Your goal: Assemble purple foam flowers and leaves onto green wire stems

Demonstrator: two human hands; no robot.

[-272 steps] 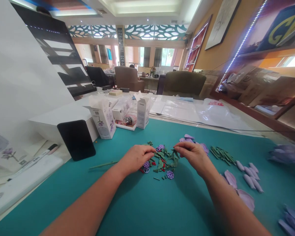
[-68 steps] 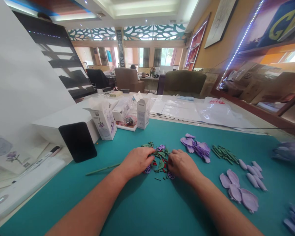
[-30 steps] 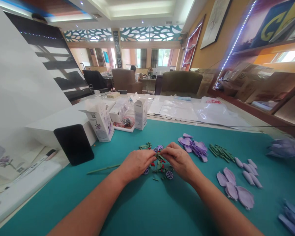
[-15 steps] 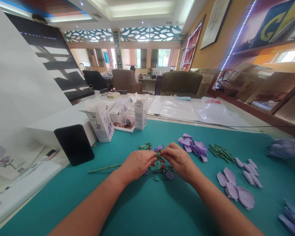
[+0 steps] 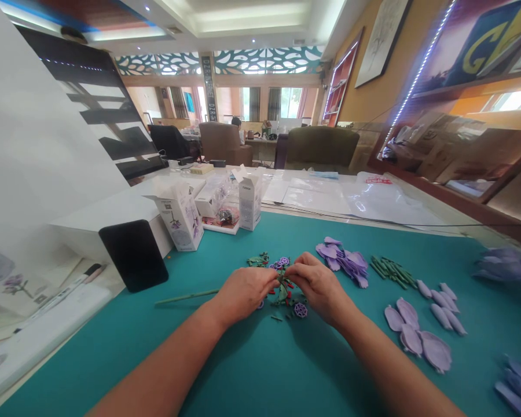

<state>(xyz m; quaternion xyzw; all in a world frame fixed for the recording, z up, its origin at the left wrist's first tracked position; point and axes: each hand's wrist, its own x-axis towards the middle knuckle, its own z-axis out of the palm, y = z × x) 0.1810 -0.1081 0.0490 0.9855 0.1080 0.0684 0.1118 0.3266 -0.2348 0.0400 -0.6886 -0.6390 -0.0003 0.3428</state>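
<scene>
My left hand (image 5: 247,291) and my right hand (image 5: 313,284) meet over the green mat, fingertips pinched together. Between them is a small green leafy plant piece (image 5: 282,289), partly covered by the fingers. A long thin green stem (image 5: 186,297) reaches out leftward from behind my left hand; whether it joins the leafy piece is hidden. Small loose parts lie around the fingertips: a purple spoked wheel (image 5: 301,310), more purple rings (image 5: 282,263), green leaf pieces (image 5: 258,259) and red bits.
To the right lie purple petals (image 5: 342,258), green sticks (image 5: 391,271), pale lilac petals (image 5: 434,350) and lilac pods (image 5: 443,304). A black tablet (image 5: 134,255) leans at left, near open white boxes (image 5: 180,220) (image 5: 249,202). A person sits in the background.
The view has shifted very slightly. Both hands keep nearly the same pinch at the leafy piece; no part has visibly changed place on the mat.
</scene>
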